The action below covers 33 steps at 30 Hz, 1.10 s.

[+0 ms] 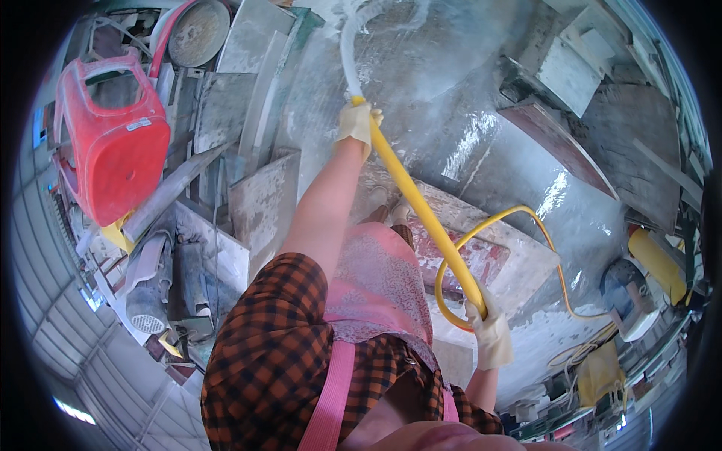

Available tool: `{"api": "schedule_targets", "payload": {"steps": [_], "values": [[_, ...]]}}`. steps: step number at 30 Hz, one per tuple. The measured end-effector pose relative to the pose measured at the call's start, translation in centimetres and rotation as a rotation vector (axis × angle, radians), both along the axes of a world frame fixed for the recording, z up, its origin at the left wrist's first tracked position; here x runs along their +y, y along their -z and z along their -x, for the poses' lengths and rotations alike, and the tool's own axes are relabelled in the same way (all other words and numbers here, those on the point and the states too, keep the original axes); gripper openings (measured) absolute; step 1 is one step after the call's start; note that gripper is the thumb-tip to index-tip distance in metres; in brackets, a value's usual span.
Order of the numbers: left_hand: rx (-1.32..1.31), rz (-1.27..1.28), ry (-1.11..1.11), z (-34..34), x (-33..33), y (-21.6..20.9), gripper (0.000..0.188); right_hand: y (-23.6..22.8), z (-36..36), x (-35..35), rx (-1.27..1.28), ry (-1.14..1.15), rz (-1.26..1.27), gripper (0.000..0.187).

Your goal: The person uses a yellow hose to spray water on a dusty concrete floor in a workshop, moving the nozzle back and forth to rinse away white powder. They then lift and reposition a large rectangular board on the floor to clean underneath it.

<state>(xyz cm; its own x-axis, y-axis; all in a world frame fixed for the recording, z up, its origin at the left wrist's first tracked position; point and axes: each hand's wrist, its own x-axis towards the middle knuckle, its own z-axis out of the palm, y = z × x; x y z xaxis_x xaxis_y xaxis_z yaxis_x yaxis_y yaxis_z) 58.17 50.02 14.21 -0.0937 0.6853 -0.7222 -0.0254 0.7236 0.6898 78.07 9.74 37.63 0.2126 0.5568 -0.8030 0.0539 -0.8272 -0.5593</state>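
A thick yellow hose point(421, 195) runs slantwise in front of me. Near its far end, my left hand point(355, 126), in a cream glove, is wrapped round it with the arm stretched out. A whitish stream of water point(349, 56) leaves the hose tip and curves onto the wet grey floor point(398, 83). Lower down, my right hand point(492, 334), gloved alike, grips the same hose close to my body. Behind that hand a thinner yellow loop point(519, 210) curls over the ground toward the right. The fingers of the right hand are partly hidden.
An upturned red plastic stool point(128, 165) sits on clutter at the left, beside stone slabs point(226, 113) and a dusty motor point(147, 304). A pale slab with a reddish patch point(519, 278) lies by my feet. Tilted boards point(556, 143) and a yellow cylinder point(656, 263) stand right.
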Motion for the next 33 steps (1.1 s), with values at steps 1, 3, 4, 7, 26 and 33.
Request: {"api": "schedule_targets", "payload": {"steps": [1,3,4,7,26,33], "values": [[0.006,0.023,-0.014,0.3,0.0,0.4,0.021,-0.2,-0.2,0.2,0.013,-0.005,0.004,0.051],[0.028,0.082,-0.006,0.4,0.2,1.0,0.020,-0.4,-0.4,0.6,0.023,0.011,0.015,0.051],[0.057,0.107,0.005,0.3,0.3,1.2,0.020,-0.5,-0.4,0.6,0.032,0.021,0.011,0.051],[0.091,0.136,0.109,-0.7,0.2,1.4,0.018,-0.6,-0.2,0.1,0.055,0.057,-0.045,0.051],[-0.168,0.353,0.957,-17.8,-4.9,1.4,0.029,-0.4,4.3,-10.7,0.164,0.368,0.024,0.051],[-0.003,0.283,0.915,-18.0,-4.6,1.7,0.026,-0.6,4.1,-10.2,0.120,0.436,-0.006,0.050]]}}
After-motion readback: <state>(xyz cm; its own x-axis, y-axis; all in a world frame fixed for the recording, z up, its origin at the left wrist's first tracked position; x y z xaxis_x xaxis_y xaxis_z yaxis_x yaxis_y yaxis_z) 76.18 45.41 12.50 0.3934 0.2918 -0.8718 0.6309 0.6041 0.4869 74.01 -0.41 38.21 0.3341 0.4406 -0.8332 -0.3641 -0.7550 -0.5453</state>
